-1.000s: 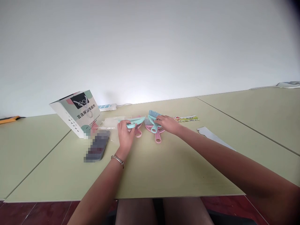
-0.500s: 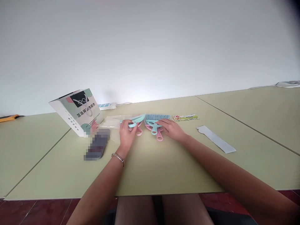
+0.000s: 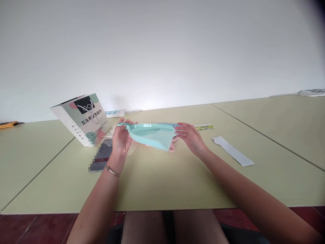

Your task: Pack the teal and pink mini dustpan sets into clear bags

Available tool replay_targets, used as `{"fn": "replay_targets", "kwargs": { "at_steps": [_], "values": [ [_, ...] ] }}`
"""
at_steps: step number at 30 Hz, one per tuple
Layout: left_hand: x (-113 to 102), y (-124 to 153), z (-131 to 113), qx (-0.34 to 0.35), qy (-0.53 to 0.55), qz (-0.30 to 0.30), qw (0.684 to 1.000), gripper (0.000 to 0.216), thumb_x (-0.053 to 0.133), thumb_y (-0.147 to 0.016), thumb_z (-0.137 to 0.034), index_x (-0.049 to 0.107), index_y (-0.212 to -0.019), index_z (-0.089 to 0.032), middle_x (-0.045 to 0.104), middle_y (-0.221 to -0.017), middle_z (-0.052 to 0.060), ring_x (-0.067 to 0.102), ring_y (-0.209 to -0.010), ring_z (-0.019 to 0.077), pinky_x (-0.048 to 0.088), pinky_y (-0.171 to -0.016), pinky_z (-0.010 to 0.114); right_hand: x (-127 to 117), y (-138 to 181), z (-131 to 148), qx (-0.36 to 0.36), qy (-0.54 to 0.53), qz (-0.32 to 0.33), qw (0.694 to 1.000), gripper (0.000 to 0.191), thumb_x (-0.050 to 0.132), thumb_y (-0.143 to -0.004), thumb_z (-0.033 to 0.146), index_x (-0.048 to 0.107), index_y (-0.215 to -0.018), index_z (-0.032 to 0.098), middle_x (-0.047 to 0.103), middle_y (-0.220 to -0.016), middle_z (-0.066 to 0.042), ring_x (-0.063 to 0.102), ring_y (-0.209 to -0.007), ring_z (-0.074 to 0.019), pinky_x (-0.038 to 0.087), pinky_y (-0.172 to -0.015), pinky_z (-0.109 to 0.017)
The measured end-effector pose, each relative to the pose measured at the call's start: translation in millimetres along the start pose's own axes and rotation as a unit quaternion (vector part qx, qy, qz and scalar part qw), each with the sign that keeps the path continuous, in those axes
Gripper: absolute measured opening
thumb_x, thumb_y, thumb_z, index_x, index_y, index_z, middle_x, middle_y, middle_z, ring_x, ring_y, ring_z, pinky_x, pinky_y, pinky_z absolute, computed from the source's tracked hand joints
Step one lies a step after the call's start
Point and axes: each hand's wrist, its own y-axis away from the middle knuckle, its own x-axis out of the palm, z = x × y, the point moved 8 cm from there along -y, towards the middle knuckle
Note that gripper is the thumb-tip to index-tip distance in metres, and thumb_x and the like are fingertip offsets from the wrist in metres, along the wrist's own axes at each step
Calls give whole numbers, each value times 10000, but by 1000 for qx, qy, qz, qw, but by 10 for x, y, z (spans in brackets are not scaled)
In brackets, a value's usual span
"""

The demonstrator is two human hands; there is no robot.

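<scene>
Fingers (image 3: 121,122) of the left hand (image 3: 121,140) are curled about the left end of the mint-green dustpan (image 3: 152,134), holding it lifted above the surface (image 3: 162,179); the right hand (image 3: 191,136) is spread, its fingers apart, just beside the pan's right corner, and whether they touch it I cannot tell. Held at one end only, the pan could tip or slip and knock the pink handle (image 3: 172,148) showing just under it; a wide swing might also catch the printed box (image 3: 82,118) or the phone (image 3: 101,159) at the left. Compared with half a second ago, the pan has risen and turned broadside; the right hand has left the small brushes; the grey card strip (image 3: 232,155) and the snack packet (image 3: 204,126) lie unmoved.
</scene>
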Motion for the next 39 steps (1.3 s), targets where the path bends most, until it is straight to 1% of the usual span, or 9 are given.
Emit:
{"fn": "replay_targets", "kwargs": {
  "at_steps": [5, 10, 13, 19, 23, 27, 34, 37, 39],
  "values": [
    [180, 148, 162, -83, -108, 96, 986, 246, 579, -665, -304, 584, -903, -241, 614, -924, 43, 629, -850, 207, 469, -914, 476, 388, 252, -274, 188, 29, 205, 960, 662, 241, -859, 684, 601, -1124, 196, 666, -1106, -110, 650, -944, -241, 524, -745, -366],
    [270, 256, 312, -137, -168, 163, 962, 415, 615, -638, -378, 586, -1030, -243, 629, -984, 73, 629, -953, 274, 469, -888, 522, 557, 482, -266, 216, 31, 320, 922, 548, 576, -771, 596, 597, -1194, 249, 660, -1155, -58, 626, -1021, -213, 500, -805, -316],
    [330, 318, 399, -182, -140, 193, 954, 506, 634, -618, -318, 583, -1114, -237, 638, -1094, 88, 620, -1006, 299, 466, -897, 520, 589, 558, -235, 221, 46, 347, 910, 468, 666, -748, 482, 629, -1158, 259, 674, -1112, -34, 631, -989, -188, 484, -824, -303],
    [433, 344, 427, -198, -79, 221, 952, 574, 610, -658, -190, 552, -1228, -237, 588, -1268, 80, 537, -1185, 304, 420, -984, 476, 457, 461, -273, 217, 87, 242, 942, 357, 695, -709, 420, 686, -1010, 227, 687, -975, -22, 631, -882, -188, 478, -753, -301],
    [368, 322, 521, -219, -151, 206, 942, 530, 641, -716, -287, 562, -1238, -245, 543, -1333, 73, 504, -1220, 287, 424, -984, 409, 288, 293, -208, 152, 98, 152, 972, 382, 636, -737, 447, 666, -1047, 226, 685, -962, -28, 629, -858, -208, 478, -741, -330],
    [229, 371, 719, -288, -221, 164, 917, 550, 699, -704, -350, 575, -1235, -279, 583, -1292, 47, 526, -1184, 272, 450, -933, 370, 160, 203, -93, 100, 140, 118, 978, 371, 581, -782, 461, 639, -1083, 253, 669, -1055, -26, 615, -935, -227, 476, -797, -363],
    [172, 389, 849, -282, -235, 151, 918, 484, 710, -689, -435, 655, -1124, -229, 716, -996, 42, 636, -929, 233, 476, -811, 341, 170, 191, 85, 54, 296, 220, 928, 411, 481, -822, 583, 629, -973, 230, 660, -948, -37, 605, -877, -206, 473, -773, -345],
    [159, 391, 852, -282, -241, 142, 918, 478, 718, -673, -444, 671, -1085, -207, 720, -934, 45, 643, -854, 221, 480, -755, 326, -272, 18, 255, 35, 393, 132, 910, 449, 465, -800, 628, 598, -954, 228, 657, -879, -44, 600, -793, -191, 465, -700, -326],
    [156, 391, 851, -281, -244, 139, 918, 472, 721, -666, -444, 677, -1069, -202, 719, -927, 43, 640, -835, 214, 478, -739, 318, -853, -104, 354, 66, 503, -1, 862, 430, 516, -748, 638, 590, -867, 231, 654, -896, -58, 601, -804, -214, 459, -647, -330]
  ]
}}
